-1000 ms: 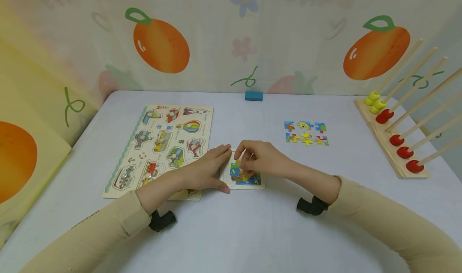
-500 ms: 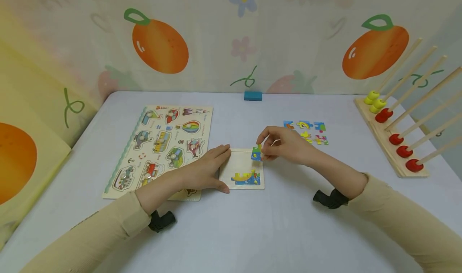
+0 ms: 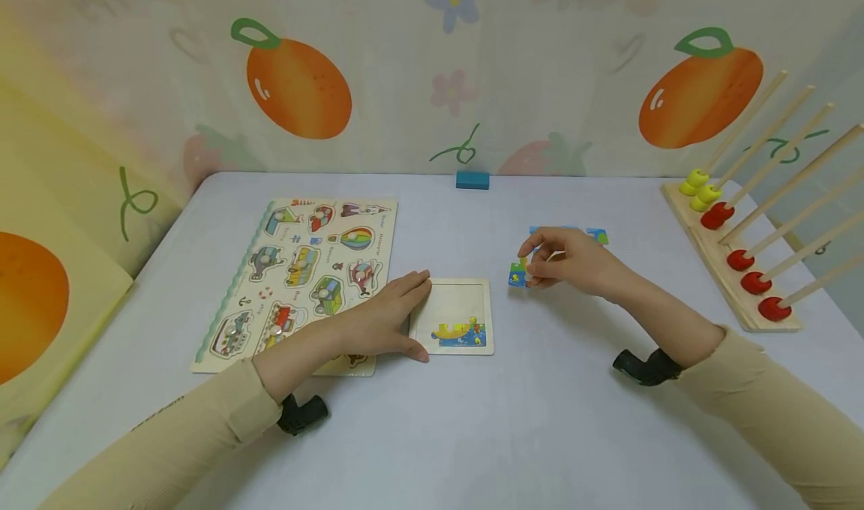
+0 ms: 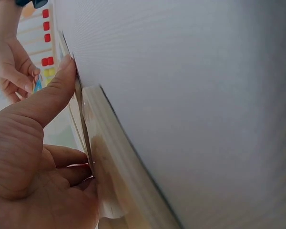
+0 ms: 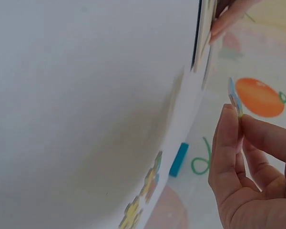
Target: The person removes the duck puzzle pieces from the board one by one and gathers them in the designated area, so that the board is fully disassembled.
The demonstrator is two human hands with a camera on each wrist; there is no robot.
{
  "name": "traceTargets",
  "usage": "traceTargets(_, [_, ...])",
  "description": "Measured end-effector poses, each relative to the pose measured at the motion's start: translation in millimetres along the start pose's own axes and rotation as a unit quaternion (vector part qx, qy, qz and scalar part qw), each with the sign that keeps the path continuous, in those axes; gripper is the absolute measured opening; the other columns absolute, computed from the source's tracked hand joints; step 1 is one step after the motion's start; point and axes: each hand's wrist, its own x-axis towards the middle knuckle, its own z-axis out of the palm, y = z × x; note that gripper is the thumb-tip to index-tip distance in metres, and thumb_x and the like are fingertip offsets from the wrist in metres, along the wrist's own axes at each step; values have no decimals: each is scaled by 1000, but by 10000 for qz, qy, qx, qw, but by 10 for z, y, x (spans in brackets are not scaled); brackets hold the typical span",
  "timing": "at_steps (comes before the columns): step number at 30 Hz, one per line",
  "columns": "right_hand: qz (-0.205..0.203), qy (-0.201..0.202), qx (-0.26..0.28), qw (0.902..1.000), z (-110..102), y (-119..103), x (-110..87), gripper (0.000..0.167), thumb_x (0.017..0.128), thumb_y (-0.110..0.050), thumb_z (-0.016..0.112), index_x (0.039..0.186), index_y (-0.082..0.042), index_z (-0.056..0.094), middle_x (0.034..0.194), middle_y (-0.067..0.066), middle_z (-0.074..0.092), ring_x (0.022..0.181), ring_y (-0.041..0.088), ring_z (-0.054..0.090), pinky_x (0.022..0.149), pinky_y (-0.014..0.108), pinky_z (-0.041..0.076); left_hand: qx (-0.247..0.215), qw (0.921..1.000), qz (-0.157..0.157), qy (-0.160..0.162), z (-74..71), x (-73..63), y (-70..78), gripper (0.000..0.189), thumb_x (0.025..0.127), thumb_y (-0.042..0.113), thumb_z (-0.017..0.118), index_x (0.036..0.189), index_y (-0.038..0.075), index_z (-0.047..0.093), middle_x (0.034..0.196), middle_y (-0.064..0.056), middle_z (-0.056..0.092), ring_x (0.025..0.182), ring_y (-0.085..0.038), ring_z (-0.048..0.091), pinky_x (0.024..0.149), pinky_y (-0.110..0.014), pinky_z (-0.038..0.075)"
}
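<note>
My right hand (image 3: 565, 261) pinches a small blue, green and yellow jigsaw piece (image 3: 517, 275) between thumb and fingertips, above the table right of a small square wooden puzzle tray (image 3: 442, 296). In the right wrist view the jigsaw piece (image 5: 234, 95) stands edge-on, clear of the table. Joined jigsaw pieces (image 3: 462, 335) lie along the tray's lower right part. The left hand (image 3: 385, 313) rests against the tray's left edge, thumb and fingers spread. In the left wrist view its thumb (image 4: 57, 93) lies along the tray's side. Loose jigsaw pieces (image 3: 598, 235) are partly hidden behind the right hand.
A larger wooden knob puzzle board (image 3: 307, 232) with vehicle pictures lies left, partly under the left forearm. A bead abacus (image 3: 709, 259) with upright rods stands at the right edge. A blue block (image 3: 472, 180) sits at the table's back edge.
My right hand has lifted the jigsaw piece from over the tray and carried it right, towards the loose pieces. The left hand stays at the tray's edge.
</note>
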Motion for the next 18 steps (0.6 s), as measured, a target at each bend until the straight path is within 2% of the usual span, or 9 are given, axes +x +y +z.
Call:
traceTargets(9, [120,165,-198,9996,-158,160,-25,22,95,-9,62,115,0,61,94,13,60,83,18,73,78,30,63,3,10000,12,0,-1,-6,6,109,80,41,80,156,-4,17,168,-17,6,157,-37,5,127,-52,15])
traceTargets(18, [350,-15,-318,9989,-249,296,-9,26,96,-6,61,120,3,61,89,12,64,77,14,72,74,26,62,-3,10000,-7,-9,-9,-4,14,109,80,41,81,156,-4,17,168,-17,7,157,-37,5,127,-52,15])
